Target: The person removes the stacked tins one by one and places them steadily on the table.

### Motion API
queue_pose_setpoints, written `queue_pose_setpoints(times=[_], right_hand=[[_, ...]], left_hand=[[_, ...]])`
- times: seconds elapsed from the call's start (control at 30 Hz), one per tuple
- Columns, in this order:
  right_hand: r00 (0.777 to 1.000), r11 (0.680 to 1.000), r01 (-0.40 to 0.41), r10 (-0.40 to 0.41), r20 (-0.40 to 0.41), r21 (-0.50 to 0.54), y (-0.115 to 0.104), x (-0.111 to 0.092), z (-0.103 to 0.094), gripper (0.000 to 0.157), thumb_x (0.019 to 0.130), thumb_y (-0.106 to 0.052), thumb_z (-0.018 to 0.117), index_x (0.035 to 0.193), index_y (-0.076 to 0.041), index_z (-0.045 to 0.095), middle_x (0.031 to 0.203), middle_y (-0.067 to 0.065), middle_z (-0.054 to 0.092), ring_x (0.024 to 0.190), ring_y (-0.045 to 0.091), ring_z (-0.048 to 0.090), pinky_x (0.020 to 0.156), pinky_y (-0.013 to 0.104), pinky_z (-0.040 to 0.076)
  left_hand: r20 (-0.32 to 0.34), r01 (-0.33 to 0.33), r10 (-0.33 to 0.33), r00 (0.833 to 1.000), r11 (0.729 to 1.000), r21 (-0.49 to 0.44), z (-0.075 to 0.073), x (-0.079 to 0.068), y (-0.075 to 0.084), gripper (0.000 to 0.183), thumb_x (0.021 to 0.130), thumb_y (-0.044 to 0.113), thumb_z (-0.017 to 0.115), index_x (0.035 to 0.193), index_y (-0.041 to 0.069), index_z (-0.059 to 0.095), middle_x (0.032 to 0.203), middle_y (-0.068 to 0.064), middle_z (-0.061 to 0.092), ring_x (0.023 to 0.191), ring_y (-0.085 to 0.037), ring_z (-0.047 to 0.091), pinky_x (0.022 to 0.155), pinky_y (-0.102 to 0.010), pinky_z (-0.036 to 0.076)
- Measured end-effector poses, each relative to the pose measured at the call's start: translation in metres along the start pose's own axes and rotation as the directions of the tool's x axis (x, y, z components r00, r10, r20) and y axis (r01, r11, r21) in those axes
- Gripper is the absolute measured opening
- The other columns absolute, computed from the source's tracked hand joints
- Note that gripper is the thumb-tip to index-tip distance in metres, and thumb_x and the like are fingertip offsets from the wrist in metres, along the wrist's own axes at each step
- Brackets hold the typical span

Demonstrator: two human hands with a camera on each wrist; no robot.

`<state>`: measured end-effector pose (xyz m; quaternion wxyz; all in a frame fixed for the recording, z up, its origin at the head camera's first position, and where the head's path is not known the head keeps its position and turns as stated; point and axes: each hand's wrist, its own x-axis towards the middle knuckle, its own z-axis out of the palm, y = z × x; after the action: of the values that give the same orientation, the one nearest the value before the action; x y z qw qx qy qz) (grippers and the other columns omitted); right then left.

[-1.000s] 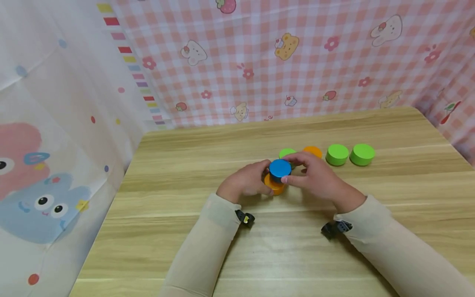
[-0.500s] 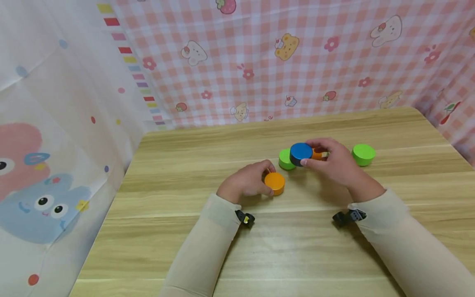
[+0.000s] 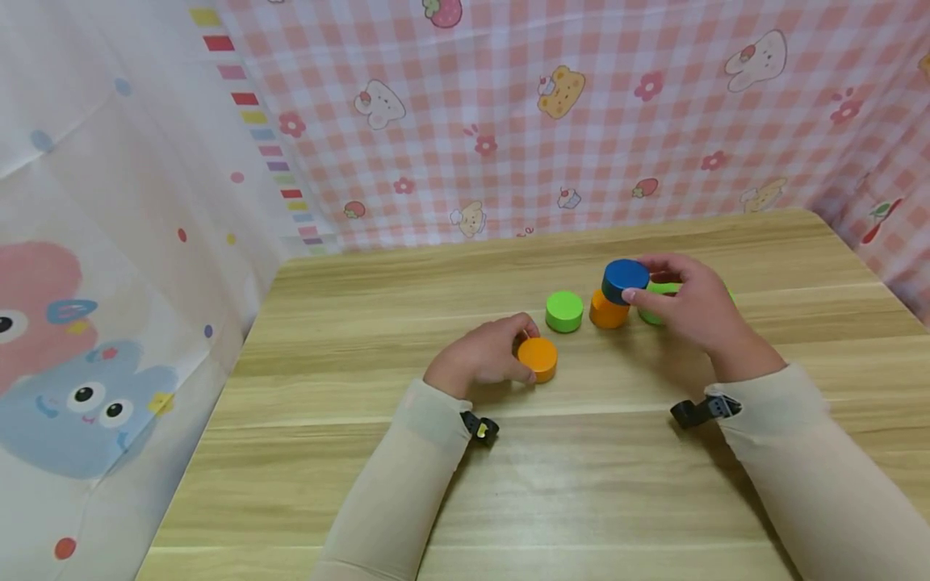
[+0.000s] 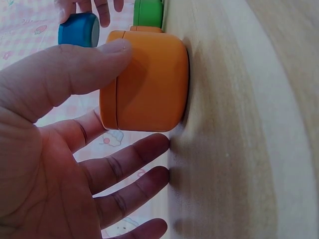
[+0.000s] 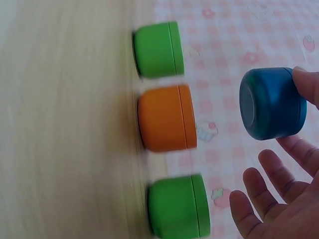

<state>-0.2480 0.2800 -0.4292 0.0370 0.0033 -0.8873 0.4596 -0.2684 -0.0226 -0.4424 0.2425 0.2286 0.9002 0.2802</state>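
Note:
My right hand [image 3: 690, 307] pinches a small round blue tin [image 3: 626, 280] between thumb and fingers. In the right wrist view the blue tin [image 5: 273, 103] is held up off the table, its base facing the tabletop. Below it in the head view stands an orange tin [image 3: 609, 310], partly covered by the blue one. My left hand [image 3: 485, 353] holds another orange tin [image 3: 538, 360] that stands on the table, thumb on its near side. The left wrist view shows the thumb against the lid of this orange tin [image 4: 149, 82], with the other fingers spread beyond.
Along the back of the wooden table [image 3: 349, 339] runs a row of tins. A green tin [image 3: 564, 311] is left of the orange one; another green tin [image 3: 654, 311] lies partly behind my right hand, with one more green edge past it. A checked cloth [image 3: 465, 121] hangs behind.
My right hand has lifted the blue tin off the orange tin at my left hand and carried it right and back, over the row. My left hand has stayed in place.

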Motion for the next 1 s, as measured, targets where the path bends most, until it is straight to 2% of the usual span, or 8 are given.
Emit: queue_pose_setpoints(times=[0.2,0.37,0.43,0.63,0.7,0.8,0.87,1.0], right_hand=[[0.998,0.998,-0.056,0.056,-0.034,-0.006,0.018,0.008,-0.022,0.071,0.097,-0.05,0.073,0.149,-0.006,0.052,0.148,0.023,0.053,0.139,0.045,0.045,0.105,0.055,0.041],[0.993,0.993,-0.108,0.106,-0.059,-0.04,0.038,0.011,-0.051,0.076,0.098,-0.056,0.068,0.152,-0.005,0.05,0.148,0.022,0.052,0.132,0.036,0.049,0.089,0.025,0.047],[0.989,0.989,-0.138,0.135,-0.066,-0.049,0.047,0.011,-0.064,0.079,0.098,-0.058,0.066,0.153,-0.004,0.049,0.148,0.021,0.052,0.129,0.033,0.05,0.083,0.021,0.044],[0.958,0.958,-0.279,0.274,-0.082,-0.063,0.071,0.007,-0.1,0.092,0.1,-0.065,0.056,0.161,0.0,0.035,0.156,0.029,0.04,0.133,0.045,0.042,0.095,0.051,0.042],[0.947,0.946,-0.317,0.311,-0.085,-0.066,0.079,0.005,-0.107,0.094,0.1,-0.064,0.054,0.162,0.002,0.031,0.157,0.033,0.037,0.133,0.049,0.041,0.092,0.051,0.043],[0.933,0.929,-0.36,0.355,-0.063,-0.089,0.09,0.005,-0.113,0.096,0.099,-0.065,0.057,0.161,0.004,0.031,0.155,0.036,0.037,0.126,0.048,0.045,0.082,0.042,0.047],[0.931,0.923,-0.364,0.364,-0.028,-0.126,0.097,0.005,-0.114,0.098,0.098,-0.066,0.057,0.159,0.007,0.031,0.154,0.039,0.036,0.124,0.05,0.046,0.081,0.043,0.048],[0.916,0.901,-0.391,0.4,0.01,-0.187,0.106,0.004,-0.111,0.104,0.096,-0.071,0.057,0.156,0.009,0.032,0.154,0.042,0.031,0.128,0.057,0.041,0.093,0.064,0.046]], left_hand=[[0.005,-0.006,0.006,1.0,1.0,-0.013,-0.001,0.0,0.0,0.047,0.087,0.017,0.087,0.123,0.021,0.058,0.129,-0.001,0.064,0.113,-0.022,0.057,0.107,-0.04,0.045],[-0.033,0.007,-0.01,0.999,0.998,-0.065,-0.002,0.001,0.0,0.045,0.087,0.017,0.087,0.124,0.021,0.06,0.132,-0.001,0.063,0.115,-0.022,0.057,0.11,-0.042,0.045],[-0.078,0.031,-0.037,0.996,0.996,-0.082,-0.002,0.001,0.0,0.046,0.088,0.019,0.086,0.126,0.022,0.06,0.137,-0.001,0.062,0.117,-0.023,0.057,0.111,-0.044,0.045],[-0.241,0.12,-0.133,0.961,0.99,-0.068,-0.002,0.003,-0.002,0.054,0.091,0.03,0.084,0.138,0.022,0.059,0.145,-0.005,0.061,0.126,-0.028,0.058,0.114,-0.055,0.037],[-0.281,0.152,-0.16,0.946,0.987,-0.05,-0.001,0.004,-0.004,0.056,0.092,0.033,0.083,0.142,0.022,0.059,0.144,-0.006,0.062,0.127,-0.03,0.058,0.112,-0.056,0.036],[-0.339,0.204,-0.205,0.918,0.978,-0.037,0.001,0.007,-0.008,0.058,0.093,0.036,0.081,0.145,0.022,0.058,0.141,-0.008,0.062,0.125,-0.032,0.058,0.106,-0.055,0.038],[-0.375,0.226,-0.228,0.898,0.973,-0.05,0.002,0.009,-0.012,0.059,0.094,0.036,0.08,0.146,0.023,0.057,0.14,-0.009,0.062,0.124,-0.033,0.058,0.104,-0.054,0.039],[-0.416,0.239,-0.255,0.873,0.967,-0.092,0.005,0.013,-0.016,0.059,0.094,0.035,0.08,0.147,0.024,0.058,0.14,-0.012,0.061,0.125,-0.036,0.057,0.104,-0.056,0.038]])
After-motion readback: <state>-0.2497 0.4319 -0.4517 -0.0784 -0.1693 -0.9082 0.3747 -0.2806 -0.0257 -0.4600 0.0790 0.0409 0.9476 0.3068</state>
